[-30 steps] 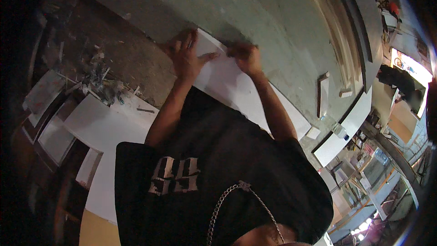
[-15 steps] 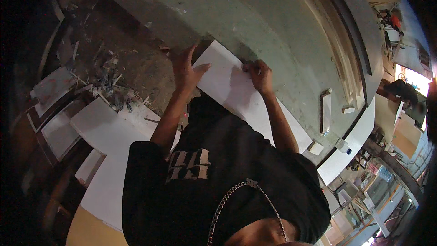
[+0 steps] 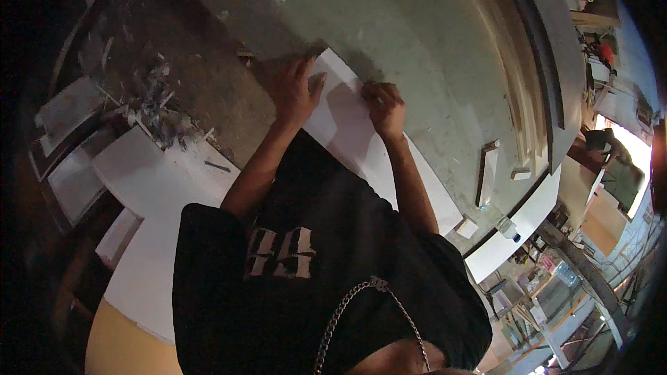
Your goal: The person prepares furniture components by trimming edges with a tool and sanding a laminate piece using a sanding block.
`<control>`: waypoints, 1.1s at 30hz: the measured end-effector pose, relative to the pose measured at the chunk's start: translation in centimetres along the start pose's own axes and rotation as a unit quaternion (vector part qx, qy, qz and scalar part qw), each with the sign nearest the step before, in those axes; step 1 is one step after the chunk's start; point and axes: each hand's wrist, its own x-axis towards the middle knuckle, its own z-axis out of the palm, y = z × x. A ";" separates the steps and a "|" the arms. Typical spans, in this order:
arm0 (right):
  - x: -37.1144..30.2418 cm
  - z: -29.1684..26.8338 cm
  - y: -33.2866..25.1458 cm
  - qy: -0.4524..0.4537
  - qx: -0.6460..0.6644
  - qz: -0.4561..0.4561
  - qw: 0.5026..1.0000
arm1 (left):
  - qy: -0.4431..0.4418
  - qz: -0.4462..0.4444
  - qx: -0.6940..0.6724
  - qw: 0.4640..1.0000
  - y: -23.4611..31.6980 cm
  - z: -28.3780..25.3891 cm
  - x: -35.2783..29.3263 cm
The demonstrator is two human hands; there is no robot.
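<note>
A long white board (image 3: 351, 121) lies slanted in front of me on a greenish-grey worktop (image 3: 417, 35). At its far left end is my left hand (image 3: 295, 90), thumb and fingers apart, touching the board by its corner. My right hand (image 3: 385, 107) is closed at the board's right-hand long edge, fingers curled and thumb pressed in. Whatever its fingers pinch is too small or hidden to make out. Shadows of my hands fall across the white surface, and my right forearm passes over the board's nearer part.
Right of the board are a narrow wood strip (image 3: 488, 173), a small block (image 3: 467, 227) and a clear bottle (image 3: 508, 228). Long timber strips (image 3: 517, 76) line the worktop's far right side. White panels (image 3: 149, 187) and a scrap heap (image 3: 149, 94) are at left. Another person (image 3: 608, 146) is far right.
My left hand's fingers have drawn in from an upright spread toward the board's end. My right hand stays at the long edge, with its fingers shifted slightly. The whole view has turned a little.
</note>
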 end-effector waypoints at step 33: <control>10.6 4.7 -3.1 -0.172 -0.004 0.267 0.948 | 0.009 -0.003 0.048 0.999 -0.1 0.6 -0.4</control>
